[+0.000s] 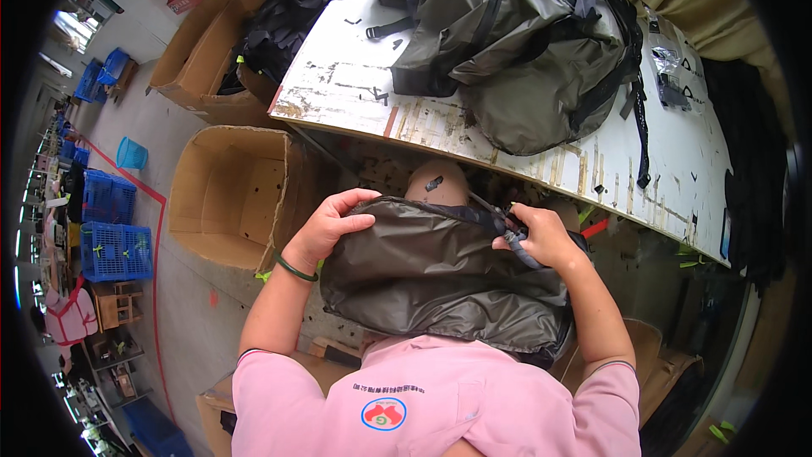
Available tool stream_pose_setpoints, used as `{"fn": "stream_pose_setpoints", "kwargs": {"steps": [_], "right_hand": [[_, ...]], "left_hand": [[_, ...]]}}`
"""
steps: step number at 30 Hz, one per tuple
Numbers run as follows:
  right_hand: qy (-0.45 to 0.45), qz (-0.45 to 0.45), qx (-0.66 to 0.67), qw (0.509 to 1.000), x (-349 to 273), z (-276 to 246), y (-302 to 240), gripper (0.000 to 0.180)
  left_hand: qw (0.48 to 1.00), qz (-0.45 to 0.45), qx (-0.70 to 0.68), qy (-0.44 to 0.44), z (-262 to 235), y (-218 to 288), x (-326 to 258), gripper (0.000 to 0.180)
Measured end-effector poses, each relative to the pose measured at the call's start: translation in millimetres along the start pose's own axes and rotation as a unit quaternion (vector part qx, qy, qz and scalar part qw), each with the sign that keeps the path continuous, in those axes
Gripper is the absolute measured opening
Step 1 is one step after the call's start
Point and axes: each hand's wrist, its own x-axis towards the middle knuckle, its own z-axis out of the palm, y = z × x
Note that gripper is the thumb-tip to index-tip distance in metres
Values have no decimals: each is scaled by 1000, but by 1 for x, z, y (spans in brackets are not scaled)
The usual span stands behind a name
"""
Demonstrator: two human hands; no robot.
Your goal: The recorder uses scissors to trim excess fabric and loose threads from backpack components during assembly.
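A dark olive-grey bag of thin, shiny fabric lies across my lap, its black-trimmed edge away from me. My left hand pinches the bag's upper left corner between thumb and fingers. Near the right end of that edge, my right hand is closed on a grey strap-like piece. A thin dark strip runs from those fingers toward my knee; its kind is unclear. My knee shows beyond the bag, with a small dark scrap on it.
Ahead stands a worn white table bearing more olive-grey bags and black scraps. At left are an open cardboard box and another box by black material. Blue crates stand farther left beyond a red floor line.
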Motion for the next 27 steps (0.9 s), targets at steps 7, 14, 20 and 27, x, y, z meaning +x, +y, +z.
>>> {"fn": "stream_pose_setpoints", "kwargs": {"steps": [7,14,20,27], "right_hand": [[-74,-183,-81,977,32,-16,-59,57],[-104,-216,-137,961,34,-26,-67,61],[-105,-197,-151,963,30,-24,-61,57],[-46,-202,-67,976,33,-24,-69,53]], "left_hand": [[993,-10,35,-110,24,11,-7,35],[989,7,48,-138,23,4,-6,35],[986,14,53,-156,27,7,-7,33],[986,-2,60,-158,33,13,-12,32]]}}
